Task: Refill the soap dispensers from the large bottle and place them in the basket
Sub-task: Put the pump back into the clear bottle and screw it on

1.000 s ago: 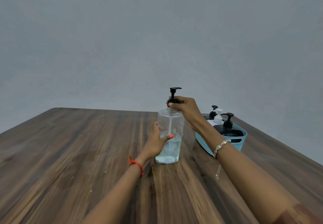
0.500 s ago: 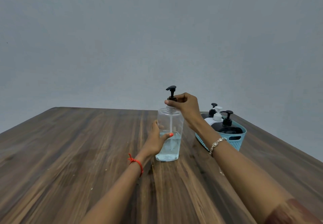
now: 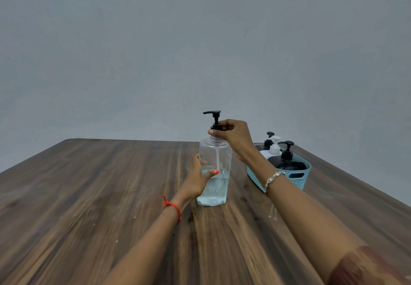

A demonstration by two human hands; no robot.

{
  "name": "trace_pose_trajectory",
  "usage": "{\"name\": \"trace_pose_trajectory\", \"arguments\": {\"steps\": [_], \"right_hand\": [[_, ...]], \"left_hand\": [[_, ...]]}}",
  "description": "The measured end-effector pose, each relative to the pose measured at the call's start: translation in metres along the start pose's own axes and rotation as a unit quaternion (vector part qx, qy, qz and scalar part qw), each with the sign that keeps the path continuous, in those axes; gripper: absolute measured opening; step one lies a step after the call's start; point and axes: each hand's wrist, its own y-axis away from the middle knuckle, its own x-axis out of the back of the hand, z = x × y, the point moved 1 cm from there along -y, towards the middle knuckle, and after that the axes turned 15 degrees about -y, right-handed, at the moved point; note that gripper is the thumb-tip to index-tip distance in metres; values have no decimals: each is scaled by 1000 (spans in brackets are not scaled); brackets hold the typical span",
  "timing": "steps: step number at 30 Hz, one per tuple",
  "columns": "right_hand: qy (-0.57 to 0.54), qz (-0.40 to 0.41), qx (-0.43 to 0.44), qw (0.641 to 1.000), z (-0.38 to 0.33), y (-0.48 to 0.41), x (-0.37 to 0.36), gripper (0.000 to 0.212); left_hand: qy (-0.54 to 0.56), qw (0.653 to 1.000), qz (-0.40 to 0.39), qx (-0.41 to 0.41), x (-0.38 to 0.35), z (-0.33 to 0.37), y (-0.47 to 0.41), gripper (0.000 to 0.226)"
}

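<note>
A large clear bottle (image 3: pixel 219 162) stands upright on the wooden table (image 3: pixel 89 195), less than half full of pale liquid. My left hand (image 3: pixel 196 181) grips its side. My right hand (image 3: pixel 233 132) pinches the collar of its black pump (image 3: pixel 214 118), whose nozzle points left. To the right stands a blue basket (image 3: pixel 298 176) holding a black dispenser (image 3: pixel 288 162), a white dispenser (image 3: pixel 273 149) and another black-topped dispenser (image 3: pixel 268 140) behind.
The table reaches to a plain grey wall. Its right edge runs close behind the basket. A small wet smear (image 3: pixel 273 214) lies on the wood under my right forearm.
The pump nozzle has turned from pointing right to pointing left under my right hand. The bottle and my left hand have stayed in place.
</note>
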Motion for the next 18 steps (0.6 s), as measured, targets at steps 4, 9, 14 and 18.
{"name": "trace_pose_trajectory", "arguments": {"steps": [4, 9, 14, 18], "right_hand": [[-80, -74, -46, 993, 1, -2, 8, 19], [-95, -113, -66, 987, 3, -6, 13, 21], [19, 13, 21, 1000, 5, 4, 2, 34], [9, 41, 12, 999, 5, 2, -4, 31]], "left_hand": [[0, 1000, -6, 2, 0, 0, 0, 64], [3, 1000, -8, 3, 0, -1, -1, 64], [5, 1000, 1, -3, -1, -2, -1, 63], [9, 1000, 0, -2, 0, -2, 0, 63]]}}
